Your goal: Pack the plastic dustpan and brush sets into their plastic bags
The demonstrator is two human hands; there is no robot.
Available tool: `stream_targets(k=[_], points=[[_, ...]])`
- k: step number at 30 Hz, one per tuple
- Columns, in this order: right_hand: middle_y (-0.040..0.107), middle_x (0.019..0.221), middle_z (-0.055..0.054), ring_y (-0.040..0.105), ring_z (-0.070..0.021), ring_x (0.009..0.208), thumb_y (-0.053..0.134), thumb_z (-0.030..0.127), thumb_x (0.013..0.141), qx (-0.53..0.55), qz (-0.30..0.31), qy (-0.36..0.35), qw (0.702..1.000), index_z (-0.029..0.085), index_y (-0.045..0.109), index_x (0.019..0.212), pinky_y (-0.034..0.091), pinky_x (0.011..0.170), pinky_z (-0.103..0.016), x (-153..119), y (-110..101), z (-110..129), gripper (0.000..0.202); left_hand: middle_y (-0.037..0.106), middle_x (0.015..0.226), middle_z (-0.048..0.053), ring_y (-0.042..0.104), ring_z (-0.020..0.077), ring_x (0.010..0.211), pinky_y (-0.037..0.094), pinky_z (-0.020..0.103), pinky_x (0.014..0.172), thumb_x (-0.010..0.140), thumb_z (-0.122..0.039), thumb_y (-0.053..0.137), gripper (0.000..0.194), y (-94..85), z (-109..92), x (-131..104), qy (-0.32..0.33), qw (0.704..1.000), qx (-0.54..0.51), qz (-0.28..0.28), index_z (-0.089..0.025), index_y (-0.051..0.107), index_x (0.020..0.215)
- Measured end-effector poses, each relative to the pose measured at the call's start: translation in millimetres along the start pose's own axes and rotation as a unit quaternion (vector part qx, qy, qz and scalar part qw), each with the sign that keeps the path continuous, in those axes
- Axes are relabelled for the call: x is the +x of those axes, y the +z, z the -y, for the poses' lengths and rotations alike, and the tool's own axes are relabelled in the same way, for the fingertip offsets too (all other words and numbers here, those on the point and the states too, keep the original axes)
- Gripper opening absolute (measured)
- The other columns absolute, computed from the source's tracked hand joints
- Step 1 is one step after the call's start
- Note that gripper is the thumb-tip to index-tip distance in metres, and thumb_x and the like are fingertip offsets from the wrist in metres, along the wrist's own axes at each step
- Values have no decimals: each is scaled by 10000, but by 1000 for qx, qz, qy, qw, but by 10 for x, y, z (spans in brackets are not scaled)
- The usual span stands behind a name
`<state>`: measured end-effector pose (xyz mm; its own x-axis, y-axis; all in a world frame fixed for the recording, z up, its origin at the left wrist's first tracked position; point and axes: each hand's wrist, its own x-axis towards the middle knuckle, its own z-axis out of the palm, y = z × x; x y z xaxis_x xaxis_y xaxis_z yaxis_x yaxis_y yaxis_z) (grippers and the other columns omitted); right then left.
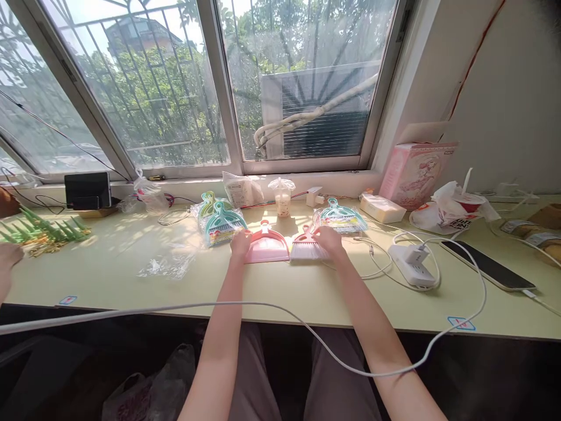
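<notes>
A pink dustpan (267, 248) lies on the table with its handle toward the window. My left hand (241, 242) is closed on its left edge. Beside it, to the right, is a small pink brush (303, 248) with pale bristles, gripped by my right hand (329, 240) at its right side. The dustpan and brush lie close together, bristles toward me. Just left of my left hand are wrapped dustpan-and-brush sets, a teal one (224, 222) and a green one (209, 202). Behind my right hand lies another wrapped teal set (339, 215).
Clear plastic wrapping (169, 262) lies at left. A drink cup (283, 202) stands near the window. A power strip (412, 266), a phone (488, 265) and a pink box (414, 172) are at right. A white cable (280, 310) crosses before me. Another person's hand (9, 256) shows at left.
</notes>
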<state>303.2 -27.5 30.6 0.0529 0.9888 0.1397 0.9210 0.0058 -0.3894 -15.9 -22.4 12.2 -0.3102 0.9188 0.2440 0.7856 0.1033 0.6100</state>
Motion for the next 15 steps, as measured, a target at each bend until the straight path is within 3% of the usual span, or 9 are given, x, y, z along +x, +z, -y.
stream_targets(k=[2, 5, 9, 12, 15], points=[[724, 1147, -115, 654, -252, 1056, 562, 197, 883, -21, -35, -8, 999, 228, 757, 1091, 482, 825, -325, -16, 0, 43, 287, 660, 1201, 196, 591, 320, 1169, 455, 403, 923, 919, -310, 483, 270, -1, -38, -16, 6, 999, 33, -14, -173, 657, 1072], [693, 1171, -187, 583, -326, 1159, 613, 235, 881, -64, -73, -20, 995, 199, 762, 1070, 474, 902, -403, -42, 34, 76, 243, 644, 1216, 214, 551, 343, 1211, 448, 427, 963, 908, -306, 512, 273, 13, -61, -53, 18, 996, 91, -15, -159, 668, 1078], [639, 1239, -229, 491, -372, 1245, 605, 236, 894, -114, -77, -24, 990, 164, 757, 1032, 416, 982, -492, -60, 86, 78, 218, 654, 1211, 217, 538, 360, 1220, 445, 437, 978, 839, -222, 578, 223, 35, -43, -63, 33, 989, 144, 8, -155, 693, 1018], [599, 1289, -237, 469, -374, 1258, 542, 150, 899, -135, -83, -21, 987, 138, 746, 1020, 390, 990, -496, -57, 108, 70, 237, 685, 1139, 195, 598, 331, 1139, 457, 408, 939, 845, -174, 533, 204, 23, -36, -24, 22, 997, 68, 11, -161, 677, 988], [565, 1341, -245, 451, -397, 1276, 558, 144, 879, -129, -92, -19, 987, 137, 740, 1010, 372, 997, -517, -51, 126, 59, 224, 706, 1038, 152, 646, 296, 1004, 470, 386, 860, 903, -197, 459, 216, -11, -65, 11, -13, 998, -55, -21, -181, 630, 1033]])
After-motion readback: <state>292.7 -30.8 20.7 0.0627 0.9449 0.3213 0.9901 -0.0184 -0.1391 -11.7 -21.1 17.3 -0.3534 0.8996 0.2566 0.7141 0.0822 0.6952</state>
